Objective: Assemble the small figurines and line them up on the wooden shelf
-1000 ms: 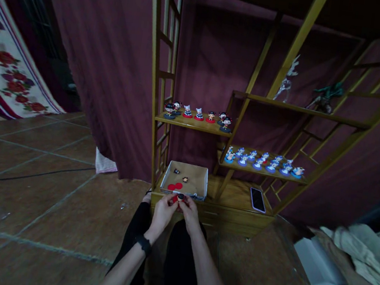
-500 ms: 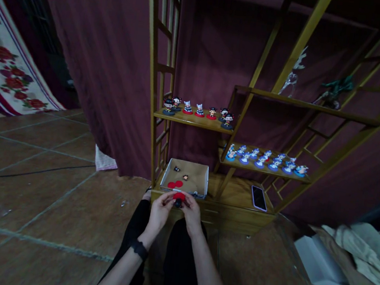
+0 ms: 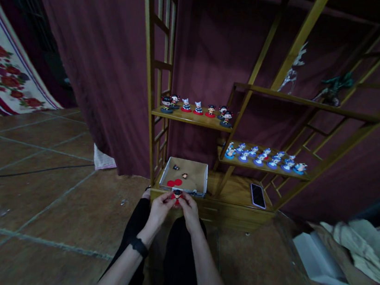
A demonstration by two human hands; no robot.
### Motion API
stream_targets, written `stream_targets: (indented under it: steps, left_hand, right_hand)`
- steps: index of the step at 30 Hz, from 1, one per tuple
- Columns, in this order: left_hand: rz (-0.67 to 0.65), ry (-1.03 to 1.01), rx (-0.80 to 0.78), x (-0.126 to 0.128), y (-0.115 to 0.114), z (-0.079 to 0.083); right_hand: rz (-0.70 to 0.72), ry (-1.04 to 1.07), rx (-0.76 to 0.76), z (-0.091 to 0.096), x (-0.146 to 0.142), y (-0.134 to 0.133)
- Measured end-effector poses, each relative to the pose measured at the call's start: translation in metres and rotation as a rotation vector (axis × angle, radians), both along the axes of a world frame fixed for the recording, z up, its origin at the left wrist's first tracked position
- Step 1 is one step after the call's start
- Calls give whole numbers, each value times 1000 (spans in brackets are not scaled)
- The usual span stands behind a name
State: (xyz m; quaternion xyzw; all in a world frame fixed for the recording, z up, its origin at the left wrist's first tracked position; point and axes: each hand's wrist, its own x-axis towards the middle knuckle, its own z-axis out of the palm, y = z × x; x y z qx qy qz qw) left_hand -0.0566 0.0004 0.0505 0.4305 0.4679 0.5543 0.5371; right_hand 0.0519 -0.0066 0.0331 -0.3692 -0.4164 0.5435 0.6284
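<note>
My left hand (image 3: 160,209) and my right hand (image 3: 188,210) meet just in front of the shelf's lowest board, both pinching a small figurine with a red base (image 3: 177,196). Right behind it stands an open cardboard box (image 3: 202,181) holding two red discs (image 3: 174,183) and two small dark figurine pieces (image 3: 184,175). A black band sits on my left wrist. My dark-clothed legs lie below my hands.
A wooden shelf unit (image 3: 234,125) holds a row of red-based figurines (image 3: 197,108) and a lower row of blue-based ones (image 3: 265,158). A phone (image 3: 257,196) lies on the bottom board. Dark red curtain behind, white boxes (image 3: 317,267) at right, cable on tiled floor at left.
My hands have kept the figurine between them and turned it; its dark head now points up above the red base. The view has shifted slightly.
</note>
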Motion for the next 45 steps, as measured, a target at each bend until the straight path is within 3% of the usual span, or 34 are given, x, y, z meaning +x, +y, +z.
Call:
stream_targets:
  steps: [9,20,23,33,38,45]
  left_hand:
    - [10,90,17,1,1,2]
    - [91,334,125,-3,3,4]
    - [45,269,98,-1,2,5]
    - [-75,-302,-192,-4,3,5]
    - [-83,-362,-253,-9,2,3]
    - [-130,-326,-183,-15,1,-4]
  right_hand:
    - [43,-21,-44,-3,1,2]
    - [-7,-72,-97,-12,-1,10]
    - [-4,-75,-98,-7,-1,8]
    - [-65,108,-119,-3,2,4]
    - [-24,71,-14,4,1,-3]
    - [-43,-40,87,2,3,-4]
